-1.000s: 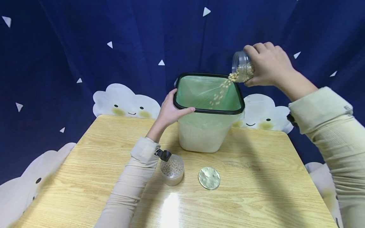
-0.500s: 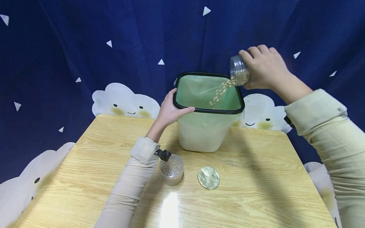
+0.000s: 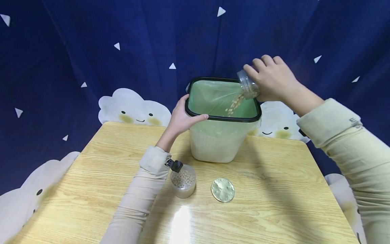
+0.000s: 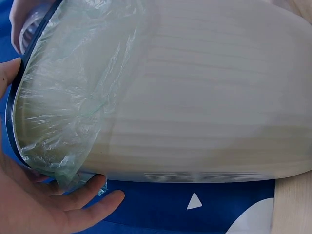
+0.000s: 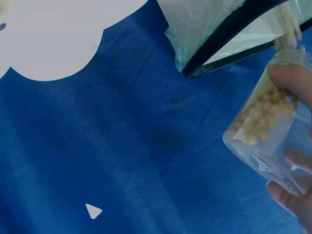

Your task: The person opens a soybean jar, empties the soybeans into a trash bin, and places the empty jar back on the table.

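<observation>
My right hand (image 3: 275,79) grips a clear plastic jar (image 3: 248,84), tipped mouth-down over the right side of a trash bin (image 3: 213,145). Soybeans (image 3: 234,104) stream from its mouth into the bin, and the right wrist view shows more beans (image 5: 265,117) inside the jar (image 5: 263,151). The bin is white, with a black rim (image 3: 231,119) and a pale green liner bag (image 3: 210,95) folded over the edge. My left hand (image 3: 181,118) holds the bin's left rim, thumb along the front edge; the left wrist view shows its fingers (image 4: 92,209) beside the bin's wall.
Close by my left wrist, a second clear jar (image 3: 184,191) of beans stands on the wooden table (image 3: 274,210). A round gold-coloured lid (image 3: 223,190) lies to its right. Behind the table hangs a blue curtain (image 3: 137,40) with white clouds.
My right hand has moved left and down with the jar, tipping it further over the bin. The stream of beans is thinner. My left hand and the bin stay put.
</observation>
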Demonstrator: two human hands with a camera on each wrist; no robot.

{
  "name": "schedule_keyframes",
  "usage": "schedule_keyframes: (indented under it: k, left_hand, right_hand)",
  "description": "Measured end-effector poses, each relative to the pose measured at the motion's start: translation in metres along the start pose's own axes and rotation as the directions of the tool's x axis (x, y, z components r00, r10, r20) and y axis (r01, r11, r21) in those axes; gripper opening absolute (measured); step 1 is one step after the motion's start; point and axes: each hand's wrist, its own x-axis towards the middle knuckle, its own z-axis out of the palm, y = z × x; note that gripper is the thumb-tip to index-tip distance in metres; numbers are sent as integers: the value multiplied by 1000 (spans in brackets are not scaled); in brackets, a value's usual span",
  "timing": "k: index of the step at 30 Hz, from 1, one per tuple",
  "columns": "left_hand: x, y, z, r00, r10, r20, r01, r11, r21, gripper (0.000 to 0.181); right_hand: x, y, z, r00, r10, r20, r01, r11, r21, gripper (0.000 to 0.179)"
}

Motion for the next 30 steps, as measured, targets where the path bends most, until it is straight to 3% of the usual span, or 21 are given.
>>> schedule_keyframes:
  k: [12,20,23,30]
  left_hand:
    - [0,1,2,1000,6,-8,-6,1000,11,98]
    - [0,1,3,1000,9,-8,-9,1000,8,98]
    - [0,1,3,1000,10,-7,-10,1000,6,98]
    - [1,2,2,1000,11,-10,-11,1000,-1,99]
  right_hand:
    - [7,-14,-4,989,-145,36,148,978,-146,81]
    - [8,-14,-5,975,-221,-2,215,954,-210,71]
    - [7,-13,-7,975,-219,-27,208,955,-211,67]
    - [6,-10,-8,981,-99,-168,72,985,-158,80]
